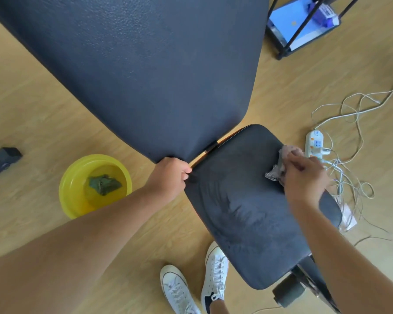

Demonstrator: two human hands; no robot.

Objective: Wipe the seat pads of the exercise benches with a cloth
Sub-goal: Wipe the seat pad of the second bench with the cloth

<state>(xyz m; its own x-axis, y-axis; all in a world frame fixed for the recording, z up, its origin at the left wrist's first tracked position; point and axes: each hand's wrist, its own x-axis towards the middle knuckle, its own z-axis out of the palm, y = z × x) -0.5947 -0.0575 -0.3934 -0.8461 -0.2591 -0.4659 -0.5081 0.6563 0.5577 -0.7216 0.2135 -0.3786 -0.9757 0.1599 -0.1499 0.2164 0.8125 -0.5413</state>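
Observation:
A dark blue exercise bench fills the view: a long back pad (145, 71) slanting up and a smaller seat pad (243, 214) below it, with wet streaks on its surface. My right hand (304, 177) presses a crumpled pinkish patterned cloth (281, 164) onto the seat pad's right edge. My left hand (170, 175) grips the lower corner of the back pad, at the gap between the two pads.
A yellow basin (70, 196) of water with a green cloth (103, 184) in it stands on the wooden floor at left. A white power strip (313, 143) and tangled white cables (354, 137) lie right of the seat. My white shoes (213, 273) stand below. A black rack (279, 39) is top right.

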